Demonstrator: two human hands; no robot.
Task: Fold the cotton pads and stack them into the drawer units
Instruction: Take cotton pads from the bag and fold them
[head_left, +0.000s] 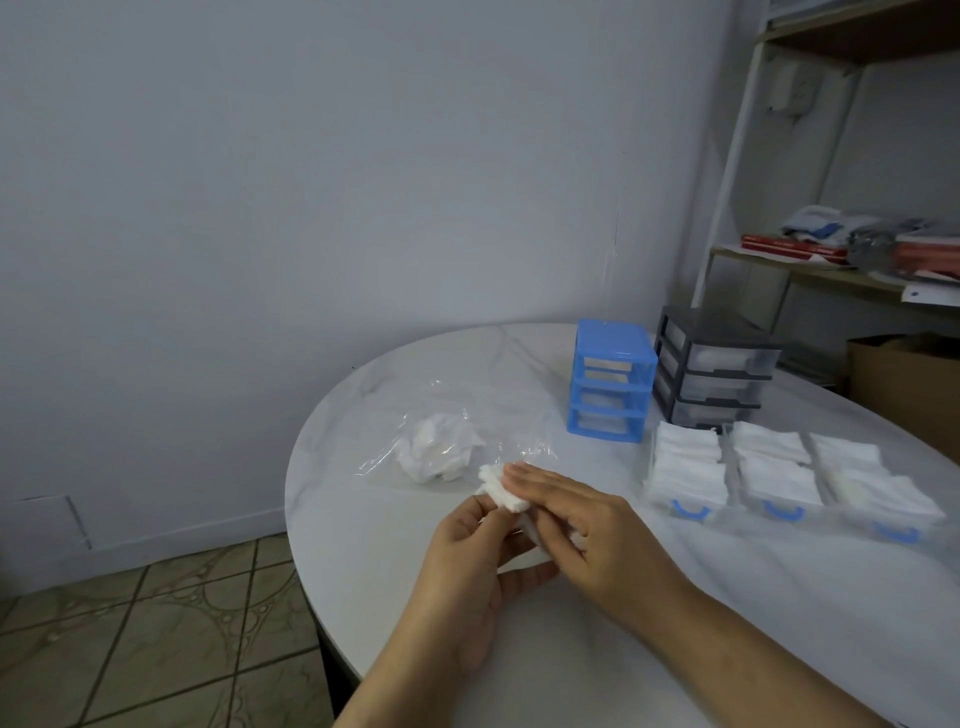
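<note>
Both hands meet over the white table near its middle. My left hand (470, 566) pinches a small stack of white cotton pads (501, 486) from below. My right hand (576, 512) lies over the pads with its fingers straight and flat on top. A clear plastic bag (457, 441) holding a crumpled clump of white pads lies just beyond the hands. Three pulled-out clear drawers (774, 480) with blue handles sit on the right, each filled with folded pads. Behind them stands the blue drawer frame (613, 379) with its slots open, and beside it a black drawer unit (711, 371).
The round white table (415, 597) ends at a curved edge on the left, above a tiled floor. A white shelf rack (810, 254) with books and clutter stands at the back right, with a cardboard box (909, 384) below it.
</note>
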